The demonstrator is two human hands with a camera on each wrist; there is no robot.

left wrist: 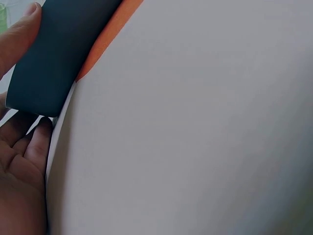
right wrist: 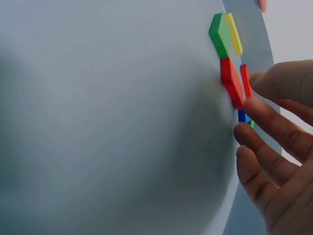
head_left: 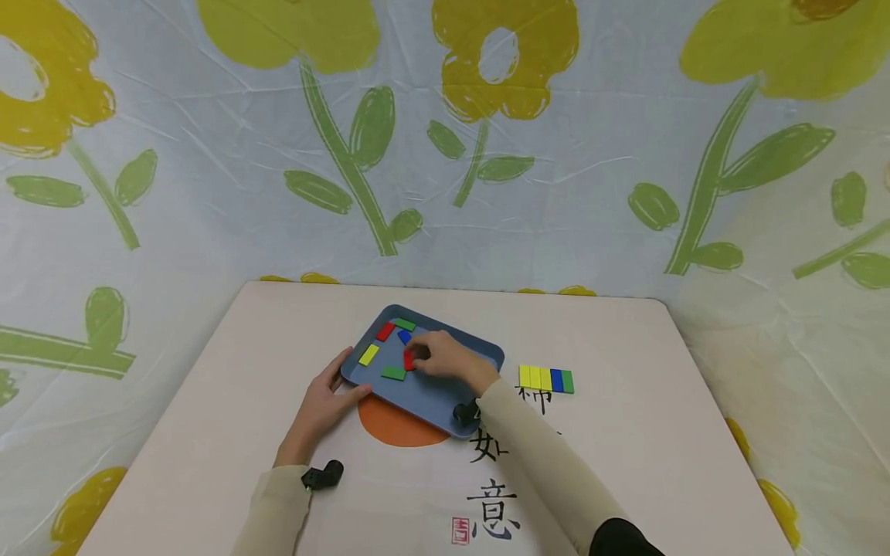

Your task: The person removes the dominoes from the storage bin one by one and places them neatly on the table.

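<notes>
A blue-grey tray lies slanted on the table, its left corner held by my left hand. The left thumb lies on one side of that corner and the other fingers bend round the far side. Over the tray, my right hand reaches to a red tile, fingertips right at it, thumb and forefinger apart in the right wrist view. Close by lie a green tile, a blue tile, a yellow tile, a second red tile and another green tile.
Right of the tray, a row of tiles stands side by side on the table: several yellow tiles, a blue one and a green one. The table cover bears an orange disc and black brush characters.
</notes>
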